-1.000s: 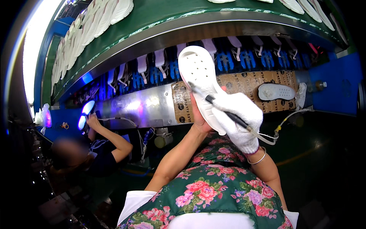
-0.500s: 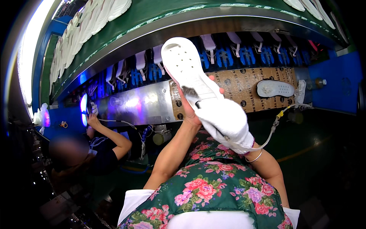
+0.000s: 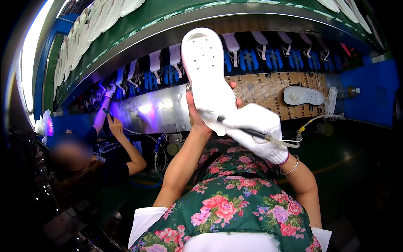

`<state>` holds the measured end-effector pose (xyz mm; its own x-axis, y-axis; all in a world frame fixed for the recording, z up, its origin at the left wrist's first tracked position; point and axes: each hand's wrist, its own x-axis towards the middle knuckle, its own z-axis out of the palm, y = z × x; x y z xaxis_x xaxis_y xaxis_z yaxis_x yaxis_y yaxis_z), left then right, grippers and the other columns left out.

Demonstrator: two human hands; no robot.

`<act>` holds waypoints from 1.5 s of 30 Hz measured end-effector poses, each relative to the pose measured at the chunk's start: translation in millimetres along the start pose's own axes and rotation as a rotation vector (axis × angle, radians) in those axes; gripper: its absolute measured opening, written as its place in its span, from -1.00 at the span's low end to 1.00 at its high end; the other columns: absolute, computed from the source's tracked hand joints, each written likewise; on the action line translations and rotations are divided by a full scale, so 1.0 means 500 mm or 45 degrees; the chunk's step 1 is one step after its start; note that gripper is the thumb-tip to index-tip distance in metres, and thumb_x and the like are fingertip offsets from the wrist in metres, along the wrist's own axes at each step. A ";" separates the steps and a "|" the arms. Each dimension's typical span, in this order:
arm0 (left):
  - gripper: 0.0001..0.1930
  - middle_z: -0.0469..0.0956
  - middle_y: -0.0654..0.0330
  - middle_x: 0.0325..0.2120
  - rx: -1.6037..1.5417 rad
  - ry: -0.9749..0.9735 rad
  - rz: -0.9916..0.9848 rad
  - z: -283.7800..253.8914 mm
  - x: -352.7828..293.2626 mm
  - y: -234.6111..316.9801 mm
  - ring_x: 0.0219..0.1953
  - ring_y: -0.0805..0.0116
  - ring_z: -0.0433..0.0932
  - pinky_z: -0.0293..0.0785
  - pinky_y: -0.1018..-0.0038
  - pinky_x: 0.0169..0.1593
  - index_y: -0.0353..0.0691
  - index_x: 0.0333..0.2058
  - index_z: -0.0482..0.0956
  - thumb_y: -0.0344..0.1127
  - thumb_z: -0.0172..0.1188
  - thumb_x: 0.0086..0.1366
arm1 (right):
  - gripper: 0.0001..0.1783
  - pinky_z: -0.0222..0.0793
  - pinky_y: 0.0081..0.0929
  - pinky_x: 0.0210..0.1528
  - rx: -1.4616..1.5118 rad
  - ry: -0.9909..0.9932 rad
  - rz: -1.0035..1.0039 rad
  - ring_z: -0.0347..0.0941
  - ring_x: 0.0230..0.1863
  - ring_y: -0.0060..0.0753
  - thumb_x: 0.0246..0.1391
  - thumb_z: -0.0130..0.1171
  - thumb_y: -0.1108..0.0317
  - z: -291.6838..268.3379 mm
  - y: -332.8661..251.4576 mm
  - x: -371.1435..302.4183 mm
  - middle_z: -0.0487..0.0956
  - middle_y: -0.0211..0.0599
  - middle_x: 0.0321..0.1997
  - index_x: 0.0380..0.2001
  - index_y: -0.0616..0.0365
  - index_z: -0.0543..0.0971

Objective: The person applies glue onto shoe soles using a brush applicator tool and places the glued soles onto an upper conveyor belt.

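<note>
**White sole held up at the conveyor line**

In front of the curved green conveyor [image 3: 176, 12], we hold a white shoe sole [image 3: 208, 71] raised, its long axis tilted so the toe end points up and a little to the left. Its flat face, dotted with small holes, is turned toward us. Our bare left hand [image 3: 197, 119] grips the sole from its lower left edge, thumb on the near face and fingertips showing past the right edge, so the hand is closed around the sole rather than spread. Our right hand [image 3: 256, 130] wears a white knitted glove and is curled tight around a thin dark-tipped tool [image 3: 239, 129] whose tip touches the lower, heel end of the sole. A pale hose [image 3: 310, 122] runs from the tool's rear off to the right. A thin bangle [image 3: 289, 168] sits on our right wrist, and our floral apron [image 3: 235, 210] fills the lower middle of the view.

Behind the sole, a row of white soles stands on blue holders [image 3: 252, 59] under the conveyor. Another white sole [image 3: 303, 95] lies on a brown cardboard sheet [image 3: 268, 90] to the right, well apart from our hands. At left, a co-worker in dark clothing reaches up with a gloved hand [image 3: 110, 89] toward the holders, beside a shiny metal panel [image 3: 155, 111] lit violet.
</note>
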<state>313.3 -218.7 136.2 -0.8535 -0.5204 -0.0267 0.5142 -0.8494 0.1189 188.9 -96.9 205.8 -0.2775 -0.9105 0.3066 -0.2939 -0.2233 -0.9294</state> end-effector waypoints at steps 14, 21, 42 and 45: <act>0.16 0.40 -0.12 -0.04 0.117 -0.307 -0.319 -0.015 0.012 0.069 -0.28 0.00 0.47 0.47 0.20 -0.28 -0.15 0.29 0.15 0.58 0.19 -0.12 | -0.78 0.50 -0.41 -0.22 0.169 -0.231 -0.102 0.62 -0.29 -0.28 -0.15 0.40 0.49 0.041 -0.008 -0.024 0.69 -0.26 -0.25 -0.34 0.11 0.69; 0.07 0.38 -0.26 0.01 0.211 -0.246 -0.527 -0.016 0.013 0.096 -0.09 -0.07 0.47 0.48 0.16 -0.12 -0.18 0.30 0.19 0.46 0.23 -0.03 | -0.76 0.49 -0.38 -0.27 -0.081 0.049 -0.121 0.59 -0.35 -0.20 -0.17 0.38 0.54 0.029 -0.015 -0.012 0.67 -0.27 -0.31 -0.32 0.14 0.67; 0.05 0.33 -0.26 -0.02 0.495 -0.299 -0.715 0.000 0.050 0.126 -0.28 0.04 0.41 0.37 0.32 -0.34 -0.13 0.33 0.12 0.39 0.22 -0.02 | -0.74 0.51 -0.40 -0.26 0.289 -0.102 -0.035 0.61 -0.32 -0.26 -0.16 0.39 0.53 0.065 -0.027 -0.029 0.68 -0.22 -0.26 -0.29 0.14 0.68; 0.06 0.32 -0.25 -0.02 0.531 -0.236 -0.700 0.003 0.049 0.123 -0.29 0.03 0.41 0.35 0.36 -0.37 -0.12 0.32 0.13 0.42 0.22 -0.03 | -0.75 0.51 -0.42 -0.25 0.107 0.083 0.024 0.60 -0.32 -0.28 -0.15 0.40 0.51 0.060 -0.014 -0.021 0.68 -0.23 -0.25 -0.31 0.14 0.68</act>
<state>324.1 -283.6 144.6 -0.9992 0.0283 -0.0271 -0.0382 -0.8610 0.5073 221.6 -96.1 202.8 -0.3420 -0.8909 0.2989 -0.2112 -0.2370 -0.9483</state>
